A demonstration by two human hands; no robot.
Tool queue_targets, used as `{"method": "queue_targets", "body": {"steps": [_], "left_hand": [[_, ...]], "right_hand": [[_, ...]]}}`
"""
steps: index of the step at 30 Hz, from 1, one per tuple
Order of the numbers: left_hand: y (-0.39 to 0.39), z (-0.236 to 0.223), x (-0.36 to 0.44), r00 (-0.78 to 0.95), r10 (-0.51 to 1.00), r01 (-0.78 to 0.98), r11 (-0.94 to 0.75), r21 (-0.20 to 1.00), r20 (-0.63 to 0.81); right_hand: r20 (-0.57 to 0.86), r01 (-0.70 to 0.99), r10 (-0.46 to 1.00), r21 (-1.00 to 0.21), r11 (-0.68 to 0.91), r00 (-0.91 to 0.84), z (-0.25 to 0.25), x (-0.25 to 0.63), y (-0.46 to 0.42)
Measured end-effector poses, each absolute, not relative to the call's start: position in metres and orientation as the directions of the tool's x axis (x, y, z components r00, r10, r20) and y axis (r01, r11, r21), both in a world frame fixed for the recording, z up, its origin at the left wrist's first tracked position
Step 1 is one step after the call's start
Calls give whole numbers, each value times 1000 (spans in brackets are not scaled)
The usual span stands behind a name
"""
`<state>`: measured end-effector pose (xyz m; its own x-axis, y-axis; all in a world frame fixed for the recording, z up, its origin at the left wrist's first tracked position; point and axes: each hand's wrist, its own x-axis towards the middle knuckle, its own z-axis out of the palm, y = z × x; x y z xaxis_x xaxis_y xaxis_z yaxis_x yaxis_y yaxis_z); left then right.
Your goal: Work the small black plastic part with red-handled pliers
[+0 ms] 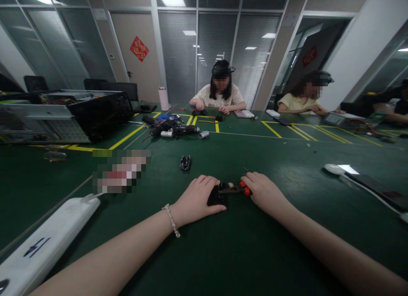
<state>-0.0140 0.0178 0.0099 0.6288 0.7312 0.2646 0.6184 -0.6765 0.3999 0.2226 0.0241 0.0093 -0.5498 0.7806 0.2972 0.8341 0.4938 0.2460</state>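
My left hand (pixel 200 197) is wrapped round the left side of a small black plastic part (pixel 217 197) on the green table (pixel 255 253). Red-handled pliers (pixel 234 189) are gripped in my right hand (pixel 262 189), their dark jaws pointing left and reaching the black part's upper edge. Whether the jaws pinch anything is too small to tell. A thin dark rod (pixel 245 169) sticks out beyond my right fingers. Farther up the table, apart from both hands, lies a small black and silver part (pixel 185 162).
At left are an open computer case (pixel 63 117) and a long white power strip (pixel 47 245). Tools and cables (pixel 168 125) pile up beyond. A phone (pixel 376 183) with a white cable lies right. Two people (pixel 219 94) sit across the table.
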Motion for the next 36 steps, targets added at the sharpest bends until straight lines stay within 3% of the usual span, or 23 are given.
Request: {"method": "queue_targets", "body": {"steps": [24,36], "left_hand": [[17,12,-13,637,718,610,-693,385,281],[17,10,-13,637,720,619,-690,375,275]], "right_hand": [[324,818,751,213,535,-575,4,227,27],[340,819,745,258,513,-574,4,226,25]]}}
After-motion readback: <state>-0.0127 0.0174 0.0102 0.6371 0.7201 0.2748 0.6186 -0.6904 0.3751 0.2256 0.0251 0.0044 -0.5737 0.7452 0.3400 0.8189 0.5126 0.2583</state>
